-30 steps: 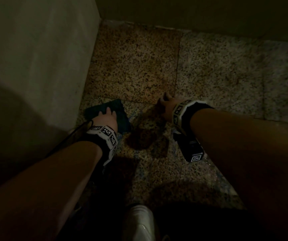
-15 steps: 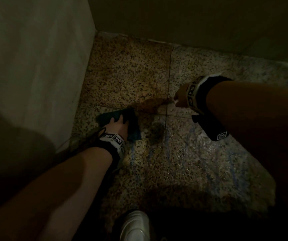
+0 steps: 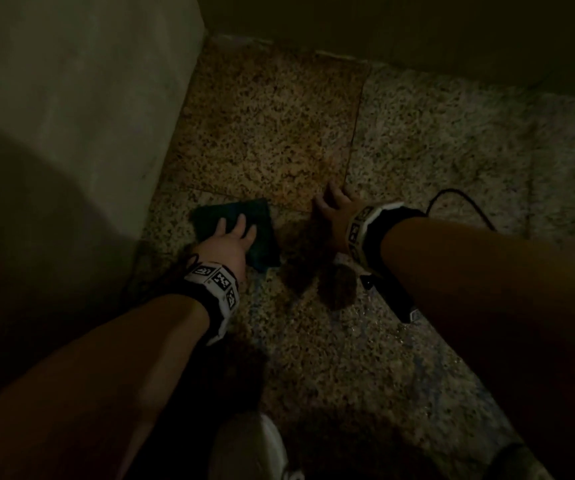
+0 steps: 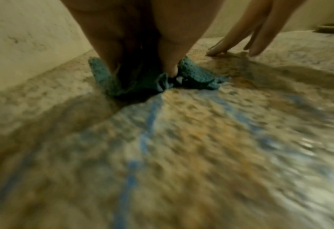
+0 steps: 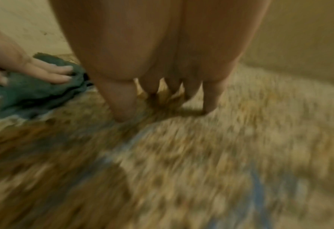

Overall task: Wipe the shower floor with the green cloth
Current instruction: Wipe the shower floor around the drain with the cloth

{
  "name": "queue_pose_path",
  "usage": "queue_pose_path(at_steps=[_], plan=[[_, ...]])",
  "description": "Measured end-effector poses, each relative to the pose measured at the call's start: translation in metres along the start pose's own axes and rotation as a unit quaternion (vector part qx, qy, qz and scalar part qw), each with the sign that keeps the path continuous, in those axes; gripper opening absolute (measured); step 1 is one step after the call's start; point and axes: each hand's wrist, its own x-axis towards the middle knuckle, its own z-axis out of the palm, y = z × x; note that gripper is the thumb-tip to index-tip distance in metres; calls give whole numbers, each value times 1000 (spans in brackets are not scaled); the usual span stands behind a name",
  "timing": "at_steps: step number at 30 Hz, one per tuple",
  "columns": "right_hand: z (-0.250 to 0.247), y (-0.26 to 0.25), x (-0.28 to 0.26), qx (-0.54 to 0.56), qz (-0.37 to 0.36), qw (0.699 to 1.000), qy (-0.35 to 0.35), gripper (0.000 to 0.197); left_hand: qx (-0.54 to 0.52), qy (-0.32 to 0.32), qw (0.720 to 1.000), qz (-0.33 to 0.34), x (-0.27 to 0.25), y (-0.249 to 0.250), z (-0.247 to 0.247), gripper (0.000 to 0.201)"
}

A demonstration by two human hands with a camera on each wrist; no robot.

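Green cloth (image 3: 234, 230) mid-wipe on the shower floor (image 3: 417, 161), near the left wall.
Left hand (image 3: 225, 242) presses it flat, fingers straight; right hand (image 3: 336, 211) braces with spread fingertips on the floor. Next, probably sweep across the wet patch.

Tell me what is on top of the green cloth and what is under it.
The left hand presses on the green cloth, fingers straight. Under the cloth lies the speckled shower floor; the patch beneath it is covered and cannot be seen.
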Motion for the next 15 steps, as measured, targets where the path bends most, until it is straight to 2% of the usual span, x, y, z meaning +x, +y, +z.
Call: queue_pose_path(at_steps=[6, 15], plan=[[28, 7, -2, 2, -25, 1000, 14, 88, 28, 2, 999, 26, -14, 14, 23, 86], [34, 8, -6, 26, -27, 999, 9, 81, 19, 49, 999, 3, 0, 18, 1, 90]])
